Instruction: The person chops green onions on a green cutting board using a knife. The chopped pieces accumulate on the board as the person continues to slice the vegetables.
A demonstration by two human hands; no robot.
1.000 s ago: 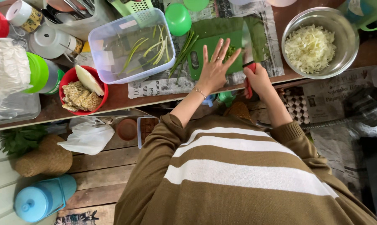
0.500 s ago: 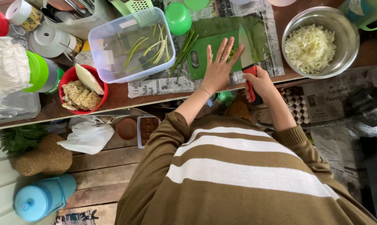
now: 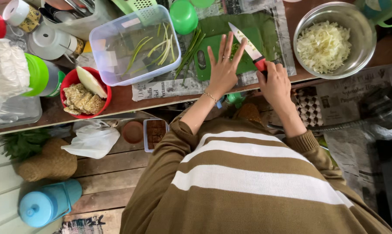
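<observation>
A clear plastic container (image 3: 135, 45) holding green stalks sits left of the green cutting board (image 3: 213, 50), with more long stalks (image 3: 191, 51) lying just beside the board's left edge. The left hand (image 3: 223, 69) lies flat on the board, fingers spread wide, covering chopped greens (image 3: 235, 48). The right hand (image 3: 275, 84) is wrapped tight around the red handle of a knife (image 3: 248, 47), blade angled up-left over the board. A steel bowl of shredded cabbage (image 3: 324, 41) stands at right.
</observation>
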